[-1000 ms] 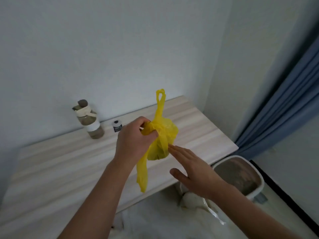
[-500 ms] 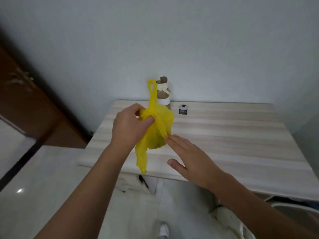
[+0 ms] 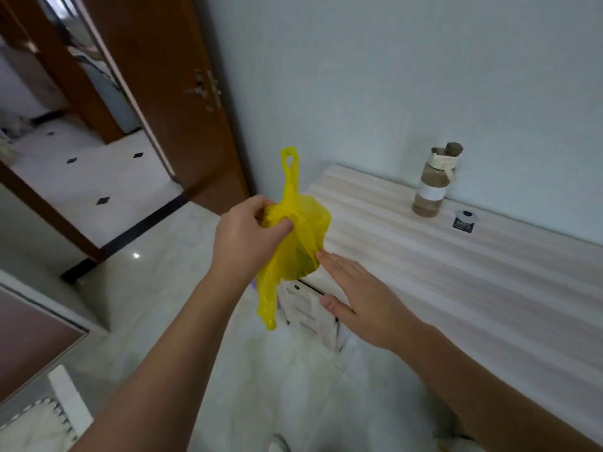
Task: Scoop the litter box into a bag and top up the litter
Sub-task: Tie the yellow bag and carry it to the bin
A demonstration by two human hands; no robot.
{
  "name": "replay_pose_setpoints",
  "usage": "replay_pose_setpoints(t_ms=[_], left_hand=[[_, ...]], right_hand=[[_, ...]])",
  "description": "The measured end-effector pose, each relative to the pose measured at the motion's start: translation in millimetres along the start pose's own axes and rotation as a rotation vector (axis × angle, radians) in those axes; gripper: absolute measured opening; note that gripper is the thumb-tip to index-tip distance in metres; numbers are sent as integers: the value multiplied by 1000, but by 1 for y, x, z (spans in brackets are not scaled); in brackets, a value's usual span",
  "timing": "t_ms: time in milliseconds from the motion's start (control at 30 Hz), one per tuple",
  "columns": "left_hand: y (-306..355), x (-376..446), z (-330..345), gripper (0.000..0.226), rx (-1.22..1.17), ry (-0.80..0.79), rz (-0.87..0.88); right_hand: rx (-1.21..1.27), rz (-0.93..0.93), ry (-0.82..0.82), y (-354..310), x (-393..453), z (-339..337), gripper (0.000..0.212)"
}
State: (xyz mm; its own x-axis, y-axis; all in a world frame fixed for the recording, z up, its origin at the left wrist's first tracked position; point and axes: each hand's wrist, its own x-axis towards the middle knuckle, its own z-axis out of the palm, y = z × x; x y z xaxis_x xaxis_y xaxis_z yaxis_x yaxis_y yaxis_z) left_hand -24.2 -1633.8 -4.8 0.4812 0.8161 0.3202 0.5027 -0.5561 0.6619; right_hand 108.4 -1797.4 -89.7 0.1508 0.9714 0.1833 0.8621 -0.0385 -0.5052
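Yellow bag (image 3: 298, 236) is held in the air just off the near left corner of the wooden table (image 3: 456, 272), its neck gripped by the left hand (image 3: 248, 239), fingers and thumb curled tight round the gathered plastic. One handle loop is seen standing up above the fist, another strip hanging below it. Right hand (image 3: 362, 301) is held flat, fingers straight and together, fingertips (image 3: 323, 256) touching the bag's lower side. A capped bottle (image 3: 434, 184) is seen at the table's far edge by the wall, a small dark jar (image 3: 465, 220) just beside it. Brown door (image 3: 169, 93) is noted well left of the table
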Motion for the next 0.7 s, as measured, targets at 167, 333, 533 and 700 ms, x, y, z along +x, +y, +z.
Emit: replay_pose_setpoints(t_ms=[167, 333, 533, 700], left_hand=[[-71, 17, -50, 25, -19, 55, -80], [-135, 37, -91, 20, -23, 87, -136], [-180, 57, -124, 15, 6, 90, -174], [-210, 82, -131, 15, 27, 94, -209]], right_hand=[[8, -73, -54, -42, 68, 41, 64], [60, -127, -87, -80, 129, 85, 70], [98, -138, -145, -103, 180, 121, 72], [129, -147, -188, -106, 219, 143, 67]])
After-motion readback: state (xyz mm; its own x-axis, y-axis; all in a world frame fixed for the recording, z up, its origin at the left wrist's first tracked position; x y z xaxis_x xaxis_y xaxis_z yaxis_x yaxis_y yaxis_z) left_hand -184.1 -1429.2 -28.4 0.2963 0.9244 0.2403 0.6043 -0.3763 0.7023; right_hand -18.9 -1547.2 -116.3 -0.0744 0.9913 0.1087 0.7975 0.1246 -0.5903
